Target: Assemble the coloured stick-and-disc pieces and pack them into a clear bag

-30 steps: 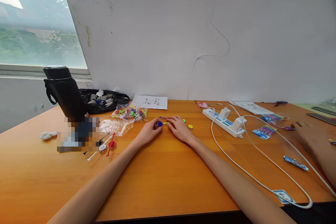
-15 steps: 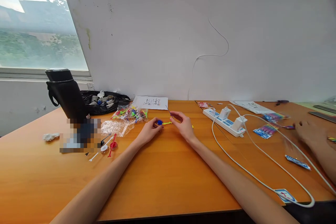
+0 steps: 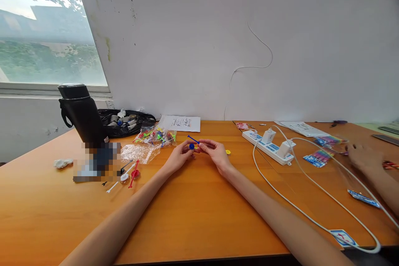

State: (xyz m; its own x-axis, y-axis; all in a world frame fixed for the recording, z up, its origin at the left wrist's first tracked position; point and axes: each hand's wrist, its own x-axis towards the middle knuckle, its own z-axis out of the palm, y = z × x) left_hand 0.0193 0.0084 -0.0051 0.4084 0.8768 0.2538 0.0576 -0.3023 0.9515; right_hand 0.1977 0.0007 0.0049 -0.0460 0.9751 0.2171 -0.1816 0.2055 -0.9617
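Blue disc (image 3: 191, 146) is pinched between thumb and fingers of the left hand (image 3: 177, 158), over the bench (image 3: 193, 216); contact beneath cannot be determined. Right hand (image 3: 217, 154), fingertips likewise closed, grips one end of a blue stick (image 3: 193, 139) near the disc, with a yellow disc (image 3: 228, 152) just beside that hand
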